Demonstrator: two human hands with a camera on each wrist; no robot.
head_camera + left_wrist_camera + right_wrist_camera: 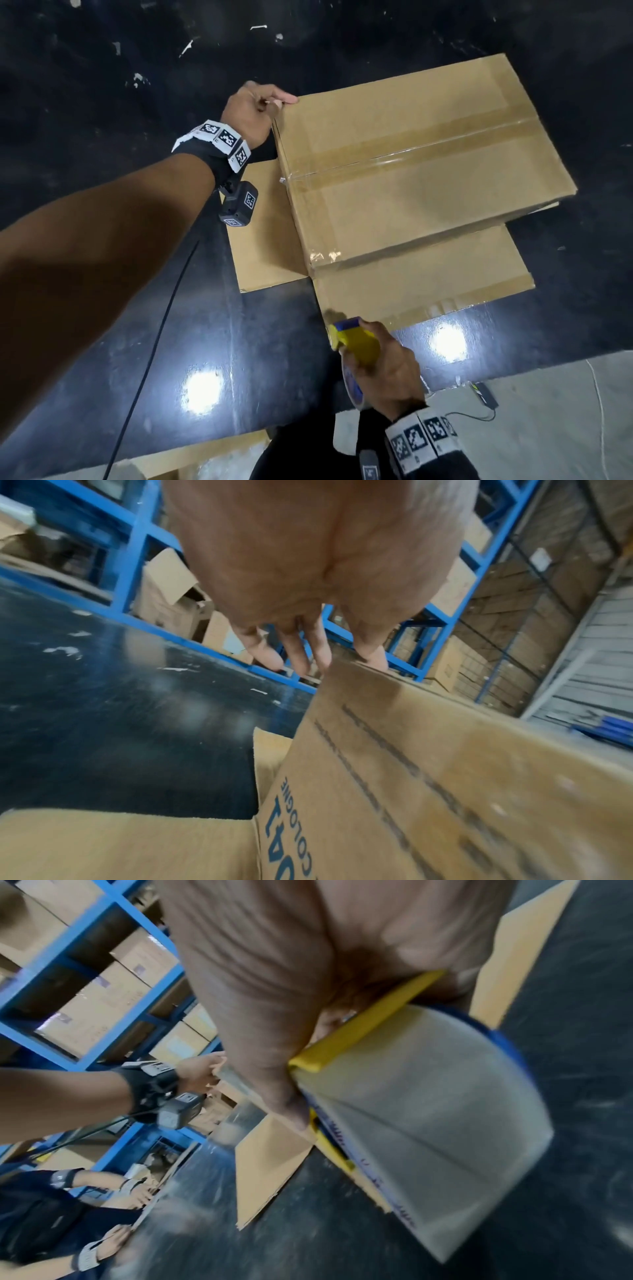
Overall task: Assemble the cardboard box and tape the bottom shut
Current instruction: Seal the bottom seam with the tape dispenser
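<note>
The left hand (255, 109) takes the box (411, 164) at its far left top corner, thumb on top and fingers over the edge, a grip pinching the cardboard. Empty, the box should be light and stiff in its panels but weak at the folds, so corners and edges are the places to hold; the taped strip looks slick. It sits bottom-up on the dark desk (205, 325), plain brown, clear tape (411, 150) along the centre seam, lower flaps (421, 274) splayed flat. At right, the right hand (387, 370) wraps its grip round a yellow tape gun (356, 342), off the box.
</note>
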